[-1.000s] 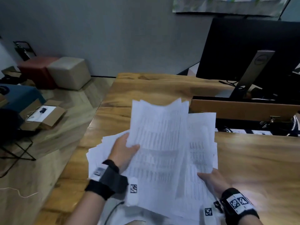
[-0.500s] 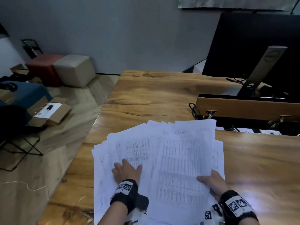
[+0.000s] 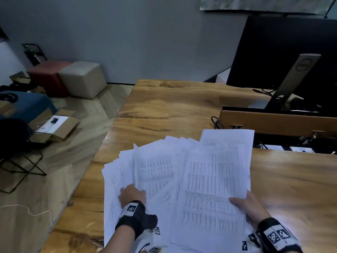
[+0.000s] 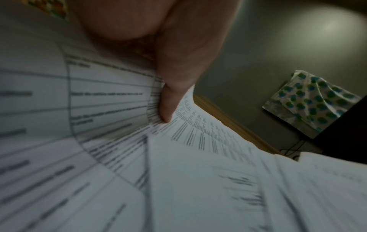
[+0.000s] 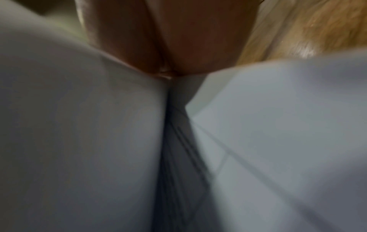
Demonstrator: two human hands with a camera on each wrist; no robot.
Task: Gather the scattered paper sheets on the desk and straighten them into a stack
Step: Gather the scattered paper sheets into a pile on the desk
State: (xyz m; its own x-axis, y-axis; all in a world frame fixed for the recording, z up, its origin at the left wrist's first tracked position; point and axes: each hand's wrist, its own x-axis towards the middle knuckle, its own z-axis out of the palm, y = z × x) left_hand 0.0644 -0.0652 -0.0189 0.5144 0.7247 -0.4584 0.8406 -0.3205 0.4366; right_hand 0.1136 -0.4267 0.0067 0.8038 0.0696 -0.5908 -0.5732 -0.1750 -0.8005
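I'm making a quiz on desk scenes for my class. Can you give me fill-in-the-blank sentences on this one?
1. The paper sheets lie fanned out on a ____ desk.
2. The right hand holds the sheets at their ____ edge.
3. Beside the red stool stands a ____ one.

Missing words: wooden; right; beige

White paper sheets (image 3: 209,189) (printed grey tables) on brown wooden desk (image 3: 173,106); black monitor (image 3: 282,52).

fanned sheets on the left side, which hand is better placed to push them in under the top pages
Left. The left hand already rests on those fanned sheets, while the right hand grips the top pages at the opposite edge.
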